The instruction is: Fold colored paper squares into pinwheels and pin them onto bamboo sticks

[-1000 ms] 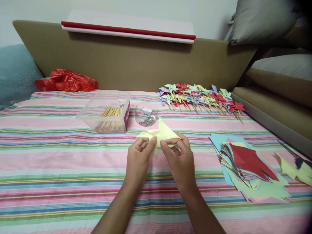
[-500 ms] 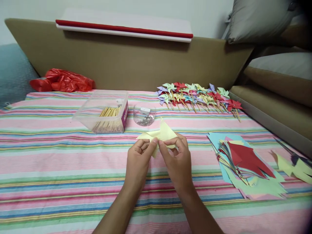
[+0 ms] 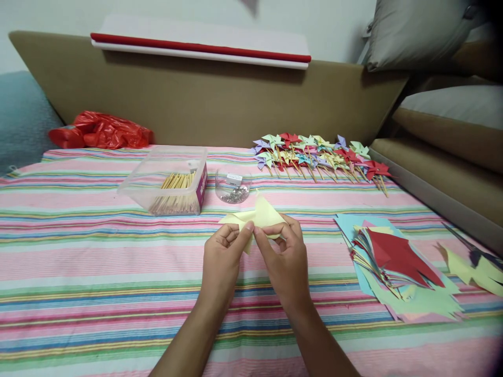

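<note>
Between my two hands is a pale yellow paper pinwheel (image 3: 268, 213), its blades partly folded in and one point standing up. My left hand (image 3: 225, 248) pinches its left side, thumb pressed near the middle. On the other side my right hand (image 3: 286, 254) grips it, thumb and forefinger meeting close to the left thumb. The fingers hide the pinwheel's centre. Just beyond the hands stands a clear round tub (image 3: 232, 188) with small metal pins in it. Left of that is a clear plastic box (image 3: 135, 183) holding many thin wooden sticks (image 3: 176, 191).
Finished paper pinwheels on sticks (image 3: 314, 154) lie at the back right. Cut paper sheets (image 3: 408, 259) are stacked at right, beside a yellow cut piece (image 3: 473, 272) and dark scissors (image 3: 473, 251). A red plastic bag (image 3: 106, 131) lies at the back left. Cushions (image 3: 451, 120) border the right side.
Both hands and the yellow pinwheel have shifted very slightly left. The grip looks the same.
</note>
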Tool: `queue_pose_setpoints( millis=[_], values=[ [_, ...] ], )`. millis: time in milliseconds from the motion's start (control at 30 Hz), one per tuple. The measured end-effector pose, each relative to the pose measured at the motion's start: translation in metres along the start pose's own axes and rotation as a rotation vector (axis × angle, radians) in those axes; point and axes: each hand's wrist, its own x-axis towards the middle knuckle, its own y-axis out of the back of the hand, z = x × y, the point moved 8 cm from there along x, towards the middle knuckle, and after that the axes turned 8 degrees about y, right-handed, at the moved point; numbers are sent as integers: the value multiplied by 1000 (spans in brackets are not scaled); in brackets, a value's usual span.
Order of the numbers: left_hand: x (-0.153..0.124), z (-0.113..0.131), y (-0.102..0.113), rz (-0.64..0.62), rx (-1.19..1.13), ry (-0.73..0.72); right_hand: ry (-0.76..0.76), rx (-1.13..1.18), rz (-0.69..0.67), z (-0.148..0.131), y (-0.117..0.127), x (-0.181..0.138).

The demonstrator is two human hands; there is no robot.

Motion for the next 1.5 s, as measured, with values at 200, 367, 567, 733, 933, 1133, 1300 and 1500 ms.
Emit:
queue_pose_setpoints(
  millis=[200,367,567,733,933,1133,1300,1500],
  values=[
    [4,0,5,-20,-105,64,164,-130,-155,-12,-7,2],
    [7,0,6,-66,-95,134,283,-171,-244,-19,-8,5],
    [4,13,7,-81,106,22,81,65,-75,-6,8,10],
    [3,18,2,-149,235,-7,-98,67,-187,12,5,13],
    [2,21,-2,-177,271,-11,-112,90,-300,9,1,15],
    [3,18,-2,-210,298,29,-148,96,-368,15,-3,13],
    [5,17,-1,-221,331,50,-135,87,-387,17,-4,12],
    [6,14,-2,-224,146,92,-390,471,-56,30,2,8]
  ],
)
